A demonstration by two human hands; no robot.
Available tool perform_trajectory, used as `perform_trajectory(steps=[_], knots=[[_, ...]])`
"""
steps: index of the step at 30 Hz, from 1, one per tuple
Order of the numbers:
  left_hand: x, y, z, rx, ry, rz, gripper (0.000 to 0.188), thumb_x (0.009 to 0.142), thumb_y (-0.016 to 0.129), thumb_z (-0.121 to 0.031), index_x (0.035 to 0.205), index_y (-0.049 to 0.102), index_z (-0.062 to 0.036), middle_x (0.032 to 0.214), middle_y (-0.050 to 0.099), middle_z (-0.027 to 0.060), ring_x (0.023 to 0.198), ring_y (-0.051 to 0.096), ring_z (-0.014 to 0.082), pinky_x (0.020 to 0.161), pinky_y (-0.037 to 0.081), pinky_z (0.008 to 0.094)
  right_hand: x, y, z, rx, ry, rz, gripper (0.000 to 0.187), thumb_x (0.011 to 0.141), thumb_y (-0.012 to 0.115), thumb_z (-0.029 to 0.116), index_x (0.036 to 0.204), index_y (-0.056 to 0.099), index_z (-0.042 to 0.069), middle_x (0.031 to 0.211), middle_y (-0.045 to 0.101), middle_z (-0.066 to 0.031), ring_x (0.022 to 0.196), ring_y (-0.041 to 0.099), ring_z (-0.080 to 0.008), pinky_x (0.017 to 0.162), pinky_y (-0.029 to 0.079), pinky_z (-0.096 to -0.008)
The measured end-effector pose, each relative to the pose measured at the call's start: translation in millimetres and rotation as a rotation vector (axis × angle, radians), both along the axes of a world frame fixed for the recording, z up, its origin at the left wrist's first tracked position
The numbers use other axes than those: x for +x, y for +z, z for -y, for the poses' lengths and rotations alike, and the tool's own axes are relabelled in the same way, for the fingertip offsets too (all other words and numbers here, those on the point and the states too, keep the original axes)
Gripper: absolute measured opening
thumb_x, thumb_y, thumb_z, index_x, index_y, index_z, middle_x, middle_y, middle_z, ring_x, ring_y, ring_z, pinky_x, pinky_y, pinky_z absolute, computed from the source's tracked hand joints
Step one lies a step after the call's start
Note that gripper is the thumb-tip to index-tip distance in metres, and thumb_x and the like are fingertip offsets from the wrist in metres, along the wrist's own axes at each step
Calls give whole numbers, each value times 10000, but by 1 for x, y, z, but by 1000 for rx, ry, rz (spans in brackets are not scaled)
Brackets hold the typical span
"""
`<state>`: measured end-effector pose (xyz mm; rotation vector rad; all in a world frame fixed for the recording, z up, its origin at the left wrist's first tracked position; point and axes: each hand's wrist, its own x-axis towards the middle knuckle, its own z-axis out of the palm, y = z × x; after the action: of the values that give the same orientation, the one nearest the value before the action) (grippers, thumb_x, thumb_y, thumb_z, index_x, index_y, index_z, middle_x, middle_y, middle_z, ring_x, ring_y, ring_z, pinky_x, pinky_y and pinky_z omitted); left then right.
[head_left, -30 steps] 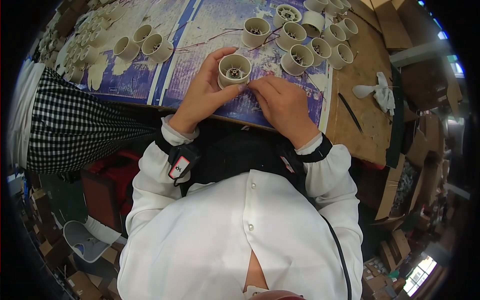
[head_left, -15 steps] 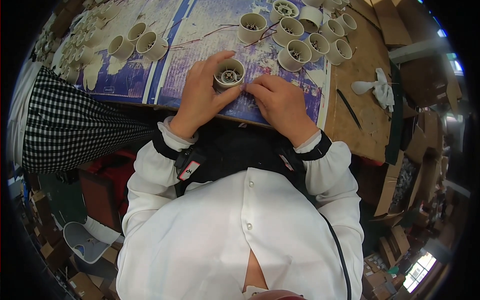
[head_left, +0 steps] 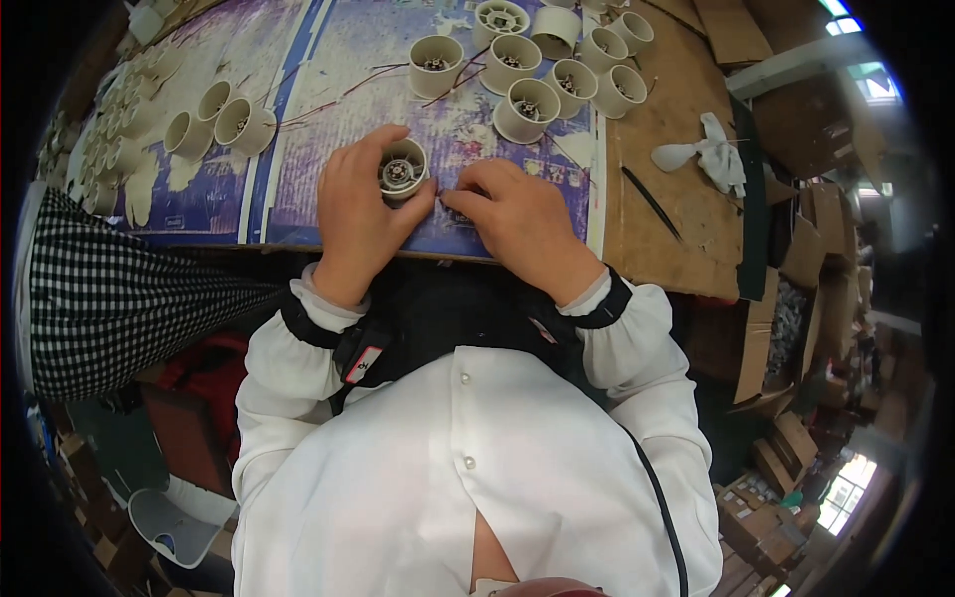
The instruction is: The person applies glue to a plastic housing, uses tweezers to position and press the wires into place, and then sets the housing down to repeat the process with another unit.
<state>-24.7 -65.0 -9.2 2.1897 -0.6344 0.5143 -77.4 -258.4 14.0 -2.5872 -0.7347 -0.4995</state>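
Note:
A cream round housing [head_left: 422,159] with a hub and ring inside stands upright near the table's front edge. My left hand [head_left: 360,194] is wrapped round its left side, thumb at the near side and fingers at the far side. Just right of the housing, my right hand [head_left: 519,211] has thumb and forefinger pinched together close to the left thumb's tip. Whatever sits in that pinch is too small to make out.
Several similar housings [head_left: 527,107] are grouped at the back right, some trailing thin red wires [head_left: 348,92]. More housings [head_left: 239,124] stand at the left. A black rod [head_left: 652,204] and a white spoon-like piece with a cloth [head_left: 718,159] lie on the brown board at right.
The whole view has shifted, so the table and its things sit further left and slightly lower. My right fingers have drawn slightly away from the housing; my left hand keeps its hold.

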Motion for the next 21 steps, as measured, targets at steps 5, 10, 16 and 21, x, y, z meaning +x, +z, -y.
perform_trajectory(steps=[5,10,16,21], knots=[[1,0,1,12,6,-20,545,713,813,-162,1204,583,-104,1046,661,89,958,605,307,841,466,400,-7,26,46,221,-147,-22,217,846,641,-6,1046,696,60,1013,680,-109,882,675,-257,725,539,-304],[1,0,2,-38,9,-32,549,699,814,-156,1198,592,-105,1013,664,86,945,596,319,834,460,413,-26,42,104,315,-590,-71,183,890,633,26,1064,684,46,1004,689,-128,873,675,-249,723,524,-302],[0,1,1,-34,20,-28,559,698,813,-147,1208,587,-101,1009,665,85,937,595,319,828,462,413,-58,27,140,-218,-762,-227,214,895,637,57,1108,650,54,944,663,-124,857,652,-304,747,509,-346],[1,-1,2,-23,36,-16,551,697,811,-148,1199,589,-102,1005,663,81,924,592,314,820,460,416,-57,12,137,-266,-767,-196,228,891,625,42,1118,630,58,948,637,-141,867,630,-342,763,502,-368]])
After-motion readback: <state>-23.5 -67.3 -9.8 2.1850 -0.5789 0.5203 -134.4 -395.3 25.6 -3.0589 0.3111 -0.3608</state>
